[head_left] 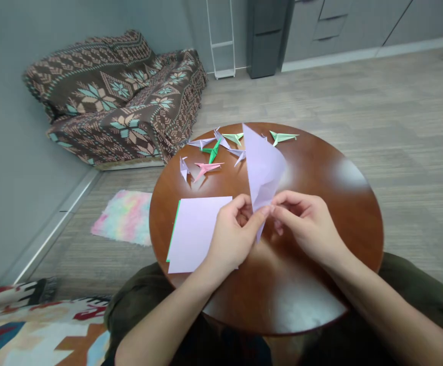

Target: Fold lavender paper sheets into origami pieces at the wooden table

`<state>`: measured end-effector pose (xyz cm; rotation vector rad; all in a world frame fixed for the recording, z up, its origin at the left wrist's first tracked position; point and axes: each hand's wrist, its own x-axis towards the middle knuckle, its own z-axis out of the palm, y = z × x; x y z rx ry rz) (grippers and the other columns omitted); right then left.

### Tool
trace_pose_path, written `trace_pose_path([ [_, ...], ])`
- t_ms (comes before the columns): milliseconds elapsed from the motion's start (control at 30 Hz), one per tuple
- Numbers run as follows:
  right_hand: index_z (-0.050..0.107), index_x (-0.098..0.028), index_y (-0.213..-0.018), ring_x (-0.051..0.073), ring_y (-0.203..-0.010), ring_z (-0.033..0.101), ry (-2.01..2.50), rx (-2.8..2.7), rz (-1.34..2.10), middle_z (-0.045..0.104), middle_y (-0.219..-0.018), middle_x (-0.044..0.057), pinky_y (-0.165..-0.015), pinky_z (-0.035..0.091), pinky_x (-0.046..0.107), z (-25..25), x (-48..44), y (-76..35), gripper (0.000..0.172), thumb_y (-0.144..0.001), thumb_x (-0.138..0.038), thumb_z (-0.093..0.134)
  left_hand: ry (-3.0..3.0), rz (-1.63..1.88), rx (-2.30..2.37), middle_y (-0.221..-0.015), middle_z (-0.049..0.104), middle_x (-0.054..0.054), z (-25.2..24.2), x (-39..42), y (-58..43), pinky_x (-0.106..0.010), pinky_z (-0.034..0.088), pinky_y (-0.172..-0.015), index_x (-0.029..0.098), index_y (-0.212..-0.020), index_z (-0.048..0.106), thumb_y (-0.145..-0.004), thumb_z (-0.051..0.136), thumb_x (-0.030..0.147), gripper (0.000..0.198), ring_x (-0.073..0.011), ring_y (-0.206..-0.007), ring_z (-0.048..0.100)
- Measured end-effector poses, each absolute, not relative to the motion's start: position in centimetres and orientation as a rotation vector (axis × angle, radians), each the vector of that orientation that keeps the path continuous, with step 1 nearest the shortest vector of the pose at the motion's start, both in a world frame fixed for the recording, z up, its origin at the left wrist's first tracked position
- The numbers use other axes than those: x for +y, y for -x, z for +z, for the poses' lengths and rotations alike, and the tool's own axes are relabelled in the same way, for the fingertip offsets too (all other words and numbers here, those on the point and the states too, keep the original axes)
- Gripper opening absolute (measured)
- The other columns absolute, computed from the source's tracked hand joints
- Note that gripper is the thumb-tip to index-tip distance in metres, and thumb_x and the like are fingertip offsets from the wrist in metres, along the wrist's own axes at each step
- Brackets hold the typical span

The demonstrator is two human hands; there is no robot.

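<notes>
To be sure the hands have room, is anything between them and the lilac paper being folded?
Nothing visible does: the left hand and right hand both pinch the folded lilac paper directly. The flat paper stack lies beside the left hand, not between them.

Folded lilac paper (264, 165) between left hand (232, 236) and right hand (305, 223)

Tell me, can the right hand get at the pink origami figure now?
Probably not at once: the right hand is pinching the folded lilac paper, which stands between it and the pink origami figure.
</notes>
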<state>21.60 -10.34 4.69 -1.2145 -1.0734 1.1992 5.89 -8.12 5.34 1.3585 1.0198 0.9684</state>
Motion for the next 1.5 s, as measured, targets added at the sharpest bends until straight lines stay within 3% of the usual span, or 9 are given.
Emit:
trace_pose_path([
  [167, 0.07, -0.019, -0.075, 0.012, -0.045, 0.051, 1.173, -1.077, 1.263, 0.059, -0.052, -0.003, -0.046, 0.039, 0.025, 4.4, -10.3, -21.4, 0.019, -0.081, -0.034, 0.081, -1.136, 0.991, 0.984, -0.059, 0.057, 0.005, 5.1, -7.9, -5.7, -0.019, 0.038, -0.047, 0.018, -0.073, 0.058, -0.082, 0.08, 0.04, 0.032, -0.0078, -0.049, 0.049],
  [433, 0.07, -0.018, -0.077, 0.012, -0.049, 0.053, 1.164, -1.051, 1.27, 0.061, -0.057, -0.002, -0.05, 0.043, 0.026, 4.1, -10.2, -21.5, 0.016, -0.087, -0.03, 0.073, -1.024, 0.966, 0.951, -0.044, 0.045, 0.01, 5.0, -8.0, -5.7, -0.016, 0.021, -0.037, 0.02, -0.072, 0.049, -0.079, 0.083, 0.042, 0.041, -0.0036, -0.035, 0.032],
  [600, 0.07, -0.018, -0.08, 0.012, -0.048, 0.053, 1.195, -1.1, 1.204, 0.06, -0.055, -0.003, -0.05, 0.042, 0.026, 4.5, -10.3, -21.4, 0.017, -0.088, -0.033, 0.072, -1.042, 0.911, 0.956, -0.046, 0.051, 0.008, 5.3, -8.2, -5.8, -0.016, 0.025, -0.036, 0.02, -0.073, 0.05, -0.084, 0.079, 0.041, 0.037, -0.005, -0.035, 0.039],
  [833, 0.069, -0.017, -0.077, 0.012, -0.052, 0.055, 1.198, -1.203, 1.23, 0.064, -0.06, -0.002, -0.053, 0.043, 0.025, 5.1, -10.5, -20.9, 0.009, -0.081, -0.024, 0.072, -0.91, 1.009, 0.85, -0.057, 0.056, 0.006, 5.1, -8.2, -6.2, -0.018, 0.031, -0.042, 0.015, -0.083, 0.068, -0.075, 0.086, 0.031, 0.026, -0.0029, -0.041, 0.037],
  [1067, 0.068, -0.017, -0.074, 0.013, -0.057, 0.059, 1.222, -1.179, 1.182, 0.068, -0.063, -0.001, -0.056, 0.046, 0.024, 5.0, -10.6, -20.9, 0.012, -0.082, -0.026, 0.07, -0.753, 0.987, 0.859, -0.051, 0.04, 0.009, 5.3, -8.3, -6.3, -0.015, 0.018, -0.039, 0.013, -0.073, 0.062, -0.075, 0.086, 0.028, 0.028, -0.0014, -0.043, 0.028],
  [1200, 0.064, -0.018, -0.074, 0.015, -0.058, 0.062, 1.222, -1.158, 1.227, 0.07, -0.063, 0.0, -0.058, 0.047, 0.026, 5.0, -10.5, -20.9, 0.011, -0.082, -0.025, 0.067, -0.748, 0.948, 0.86, -0.054, 0.045, 0.007, 5.2, -8.5, -6.4, -0.015, 0.019, -0.039, 0.012, -0.074, 0.064, -0.075, 0.086, 0.028, 0.027, -0.002, -0.044, 0.032],
  [1500, 0.06, -0.019, -0.067, 0.011, -0.053, 0.048, 1.276, -1.274, 1.234, 0.057, -0.057, -0.004, -0.053, 0.036, 0.025, 5.1, -10.7, -20.7, 0.009, -0.076, -0.018, 0.061, -0.67, 1.217, 0.887, -0.059, 0.049, 0.008, 5.3, -7.7, -6.2, -0.013, 0.021, -0.039, 0.014, -0.07, 0.057, -0.071, 0.088, 0.022, 0.032, 0.0012, -0.04, 0.033],
])
